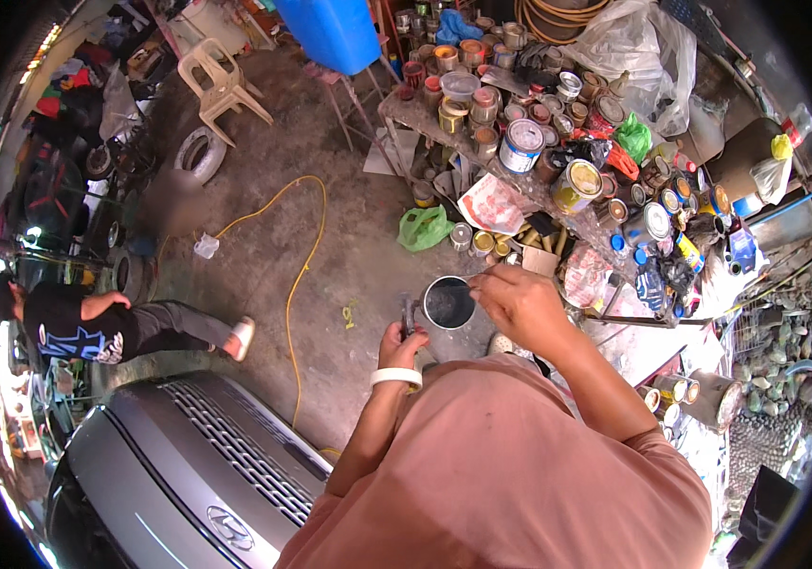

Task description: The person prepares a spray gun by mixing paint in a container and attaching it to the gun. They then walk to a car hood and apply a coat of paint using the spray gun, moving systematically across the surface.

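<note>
I've got my left hand (400, 347) curled around some dark slim thing (408, 311) just left of an open can (448, 287), greyish inside. My right hand (522, 305) is bunched up by the can's right rim, though honestly I can't tell what it's pinching, if anything. Worktop (404, 112) up ahead is crammed with paint tins (521, 150).

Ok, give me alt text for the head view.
A left hand and right hand flank an open can, dark inside, near a bench crowded with paint cans; a grey car stands lower left, another person beyond it.
</note>
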{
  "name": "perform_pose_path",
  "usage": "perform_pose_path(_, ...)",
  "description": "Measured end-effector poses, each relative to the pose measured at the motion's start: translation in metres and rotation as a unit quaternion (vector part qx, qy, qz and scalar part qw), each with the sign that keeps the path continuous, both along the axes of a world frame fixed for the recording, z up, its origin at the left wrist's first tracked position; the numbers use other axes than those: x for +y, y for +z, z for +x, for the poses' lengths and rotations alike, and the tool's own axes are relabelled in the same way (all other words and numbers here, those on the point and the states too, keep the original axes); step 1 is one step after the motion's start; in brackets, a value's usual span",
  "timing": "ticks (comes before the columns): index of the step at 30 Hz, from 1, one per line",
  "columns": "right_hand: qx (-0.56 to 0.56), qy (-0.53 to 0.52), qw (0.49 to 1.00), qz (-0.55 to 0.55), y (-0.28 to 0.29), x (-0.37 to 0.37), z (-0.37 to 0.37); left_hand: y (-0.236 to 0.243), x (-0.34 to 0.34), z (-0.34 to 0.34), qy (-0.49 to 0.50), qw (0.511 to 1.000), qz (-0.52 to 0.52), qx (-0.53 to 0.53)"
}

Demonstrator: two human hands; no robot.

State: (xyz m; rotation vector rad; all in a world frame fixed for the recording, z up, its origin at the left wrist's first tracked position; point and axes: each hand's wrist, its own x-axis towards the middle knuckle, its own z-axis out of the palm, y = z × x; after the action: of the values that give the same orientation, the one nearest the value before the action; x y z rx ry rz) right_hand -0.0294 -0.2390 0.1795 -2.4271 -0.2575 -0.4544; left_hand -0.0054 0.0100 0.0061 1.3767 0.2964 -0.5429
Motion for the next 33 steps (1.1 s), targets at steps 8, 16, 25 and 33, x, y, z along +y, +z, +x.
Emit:
perform_pose_path(8, 0.049, 0.069, 0.996, -0.035, 0.007, 0.004, -0.004, -0.023, 0.012, -0.003, -0.065, 0.998, -0.007, 0.024)
perform_pose_path(16, 0.072, 0.087, 0.993, -0.035, 0.026, 0.014, -0.003, -0.030, 0.011, -0.008, -0.067, 0.996, 0.042, 0.033)
perform_pose_path(25, 0.052, 0.079, 0.995, -0.029, 0.025, 0.022, -0.002, -0.003, 0.011, -0.005, -0.069, 0.995, 0.056, 0.035)
perform_pose_path(33, 0.038, 0.073, 0.996, -0.038, 0.025, 0.013, -0.005, -0.015, 0.008, -0.003, -0.044, 0.999, 0.011, 0.031)
